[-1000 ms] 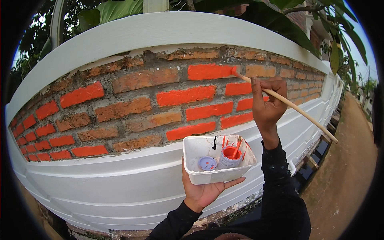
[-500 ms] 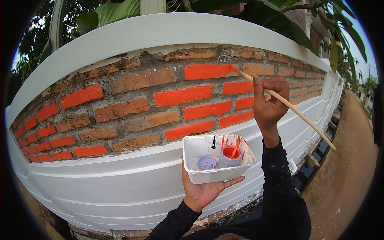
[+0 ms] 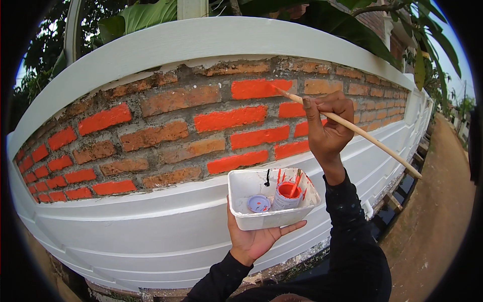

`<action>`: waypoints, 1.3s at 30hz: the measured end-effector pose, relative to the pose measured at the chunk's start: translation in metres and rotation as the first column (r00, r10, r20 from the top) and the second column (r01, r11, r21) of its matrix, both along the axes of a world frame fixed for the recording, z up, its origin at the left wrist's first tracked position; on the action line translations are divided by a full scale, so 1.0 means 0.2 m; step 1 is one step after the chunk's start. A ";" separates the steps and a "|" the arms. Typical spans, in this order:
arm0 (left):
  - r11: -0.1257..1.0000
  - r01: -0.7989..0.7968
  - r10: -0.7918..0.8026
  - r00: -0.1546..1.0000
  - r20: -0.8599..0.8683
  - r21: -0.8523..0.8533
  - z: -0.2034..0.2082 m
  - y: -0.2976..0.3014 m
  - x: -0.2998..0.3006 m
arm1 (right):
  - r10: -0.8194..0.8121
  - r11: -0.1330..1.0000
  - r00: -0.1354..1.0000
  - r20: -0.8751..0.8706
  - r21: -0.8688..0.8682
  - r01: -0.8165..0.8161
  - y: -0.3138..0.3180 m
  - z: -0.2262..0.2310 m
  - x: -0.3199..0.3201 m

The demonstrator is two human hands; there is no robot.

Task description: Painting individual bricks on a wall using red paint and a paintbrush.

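My right hand (image 3: 329, 123) is closed around a long wooden-handled paintbrush (image 3: 370, 135). The brush tip touches the right part of a red-orange painted brick (image 3: 256, 89) in the upper row of the wall. Lower down, my left hand (image 3: 254, 239) supports a white plastic tub (image 3: 266, 220) from below, its thumb along the left side and fingers spread under the base. Inside the tub stands a small jar (image 3: 287, 202) of red-orange paint with a stick-like tool (image 3: 297, 183) leaning in it. Beside the jar lies its round lid (image 3: 258, 203). Red and black smears mark the tub's inner walls.
The brick panel (image 3: 166, 136) mixes painted and bare bricks with grey mortar. A white ledge (image 3: 241, 32) frames it above, and white wall (image 3: 151, 236) runs below. Leaves (image 3: 347, 32) overhang the top. A dark ditch and a dirt path (image 3: 432, 216) lie to the right.
My right hand and the brush have moved left and slightly down, taking the tip from the painted brick's right end further onto its face. My left hand still holds the tub, almost unmoved.
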State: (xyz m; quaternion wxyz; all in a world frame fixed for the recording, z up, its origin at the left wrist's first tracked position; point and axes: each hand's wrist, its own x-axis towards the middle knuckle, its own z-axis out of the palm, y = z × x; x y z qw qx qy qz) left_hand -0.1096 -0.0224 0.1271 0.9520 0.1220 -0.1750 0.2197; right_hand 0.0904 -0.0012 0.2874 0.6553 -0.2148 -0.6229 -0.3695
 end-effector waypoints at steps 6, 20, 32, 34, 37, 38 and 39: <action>1.000 0.011 -0.011 1.000 0.000 0.019 0.00 -0.01 0.01 | -0.011 1.000 0.994 -0.109 -0.007 0.010 -0.08 0.02 0.12; 0.999 0.027 -0.026 0.999 -0.027 0.040 0.02 -0.03 0.03 | -0.186 0.977 0.981 0.045 -0.098 0.190 -0.04 -0.02 0.08; 0.999 0.010 -0.009 0.999 -0.030 0.043 0.01 -0.02 0.02 | -0.081 0.997 0.982 -0.170 -0.008 0.081 -0.08 0.01 0.11; 0.999 0.027 -0.026 0.999 -0.024 0.031 0.01 -0.03 0.03 | -0.098 0.995 0.980 -0.172 0.002 0.100 -0.06 0.00 0.13; 0.999 0.019 -0.018 0.999 -0.033 0.035 0.01 -0.01 0.03 | -0.143 0.988 0.988 -0.058 -0.060 0.140 -0.04 -0.03 0.12; 0.999 0.015 -0.014 0.999 -0.032 0.038 0.01 -0.02 0.03 | -0.140 0.989 0.988 -0.059 -0.062 0.137 -0.06 -0.02 0.10; 0.999 0.011 -0.010 0.999 -0.031 0.041 0.01 -0.02 0.02 | -0.054 0.999 0.988 -0.148 -0.012 0.053 -0.06 0.00 0.09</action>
